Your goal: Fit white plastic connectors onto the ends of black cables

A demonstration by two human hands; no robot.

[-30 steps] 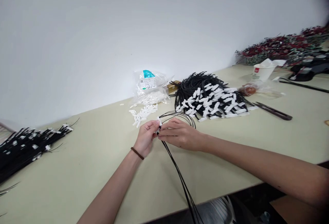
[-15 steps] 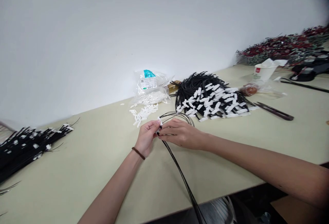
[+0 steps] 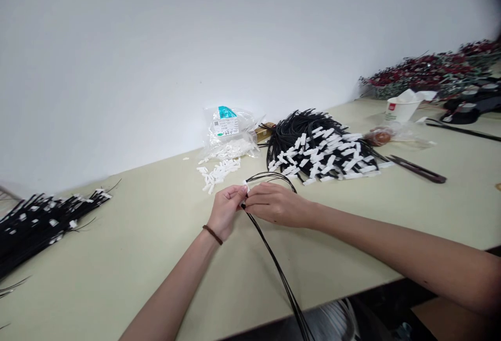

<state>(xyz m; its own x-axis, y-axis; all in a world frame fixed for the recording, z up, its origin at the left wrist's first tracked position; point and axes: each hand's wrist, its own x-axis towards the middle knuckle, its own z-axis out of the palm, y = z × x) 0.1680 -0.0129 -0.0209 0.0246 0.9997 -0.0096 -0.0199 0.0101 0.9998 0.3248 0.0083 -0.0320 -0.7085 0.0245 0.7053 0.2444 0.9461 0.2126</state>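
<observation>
My left hand [image 3: 227,206] is closed, thumb and fingers pinching a small white connector [image 3: 246,185]. Pressed close against it, my right hand [image 3: 276,203] has its fingers closed on thin black wires [image 3: 273,252] at the connector. The wires arc behind my right hand, and another stretch runs down past the table's front edge. My fingers hide most of the spot where wires and connector meet. Beyond my hands lies a loose scatter of white connectors [image 3: 219,173].
A clear plastic bag [image 3: 230,145] of connectors leans at the wall. Right of it sit a heap of black cables with white ends [image 3: 324,153], dark snips [image 3: 418,168] and a paper cup [image 3: 403,109]. More black cables [image 3: 43,226] lie at the left.
Both hands stay together at the connector. My right fingers have closed in slightly more around the wires, and the wire loop behind them has drawn tighter together.
</observation>
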